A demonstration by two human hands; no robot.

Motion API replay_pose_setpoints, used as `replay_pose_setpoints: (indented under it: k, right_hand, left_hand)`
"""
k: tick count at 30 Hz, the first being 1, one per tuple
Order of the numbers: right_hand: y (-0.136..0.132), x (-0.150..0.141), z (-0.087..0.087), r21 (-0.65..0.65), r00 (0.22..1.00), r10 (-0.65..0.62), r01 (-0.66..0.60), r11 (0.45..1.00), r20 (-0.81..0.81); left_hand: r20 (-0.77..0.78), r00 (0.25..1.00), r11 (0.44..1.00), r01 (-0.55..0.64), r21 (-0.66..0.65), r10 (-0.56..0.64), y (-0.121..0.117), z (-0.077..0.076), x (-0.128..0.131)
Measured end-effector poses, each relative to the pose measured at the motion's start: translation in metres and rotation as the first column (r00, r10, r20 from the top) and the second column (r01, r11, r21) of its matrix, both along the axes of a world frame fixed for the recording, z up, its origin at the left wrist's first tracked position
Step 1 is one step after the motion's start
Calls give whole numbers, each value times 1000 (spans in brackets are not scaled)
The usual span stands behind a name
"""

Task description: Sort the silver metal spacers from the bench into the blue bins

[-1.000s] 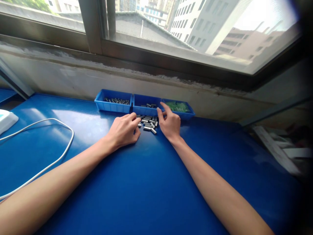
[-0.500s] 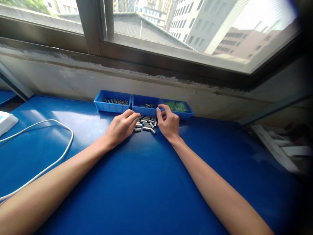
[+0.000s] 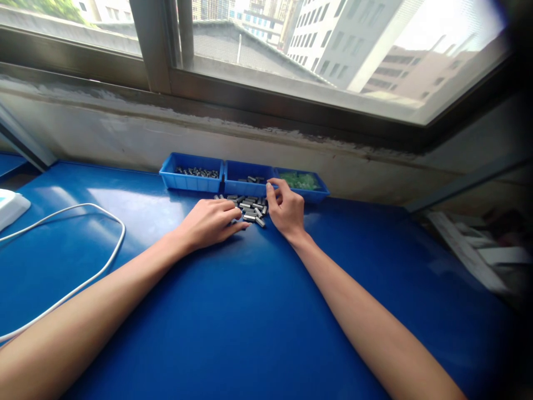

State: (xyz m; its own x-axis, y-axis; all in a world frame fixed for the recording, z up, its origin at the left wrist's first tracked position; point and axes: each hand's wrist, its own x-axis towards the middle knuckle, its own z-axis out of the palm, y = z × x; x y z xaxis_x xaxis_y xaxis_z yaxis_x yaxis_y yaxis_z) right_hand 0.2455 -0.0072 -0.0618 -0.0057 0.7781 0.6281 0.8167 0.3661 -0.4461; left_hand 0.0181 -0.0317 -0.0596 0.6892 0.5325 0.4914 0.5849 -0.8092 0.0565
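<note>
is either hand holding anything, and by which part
It cannot be told: the left hand and right hand flank the small metallic pieces, and any hold is hidden.

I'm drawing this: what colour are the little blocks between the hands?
The little blocks look silvery with darker sides, best in the head view.

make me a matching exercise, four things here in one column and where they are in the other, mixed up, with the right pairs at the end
Things
1. pile of oblong metal pieces
2. green pieces
3. white cable
4. small metal parts

Places
a. in the rightmost blue bin
b. in the leftmost blue bin
c. between the left hand and the right hand
d. curving over the left side of the table

Pairs: 1-c, 2-a, 3-d, 4-b
</note>
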Motion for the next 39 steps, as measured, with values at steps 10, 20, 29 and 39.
replay_pose_setpoints:
  k: [10, 20, 29, 39]
  right_hand:
    - [-1, 1, 0, 63, 999, 35, -35, 997, 1]
    - [-8, -3, -3, 191, 901, 325, -386, 903, 287]
    - [-10, -3, -2, 53, 925, 318, -335, 941, 209]
    - [-9, -3, -2, 73, 919, 341, -361, 930, 198]
  left_hand:
    - [130, 988, 961, 114, -253, -83, 6, 0, -8]
    - [298, 954, 967, 88, -238, -13, 10, -6, -8]
    - [191, 980, 972, 101, -212, -60, 6, -3, -7]
    - [101, 987, 973, 144, -180, -127, 7, -3, -5]
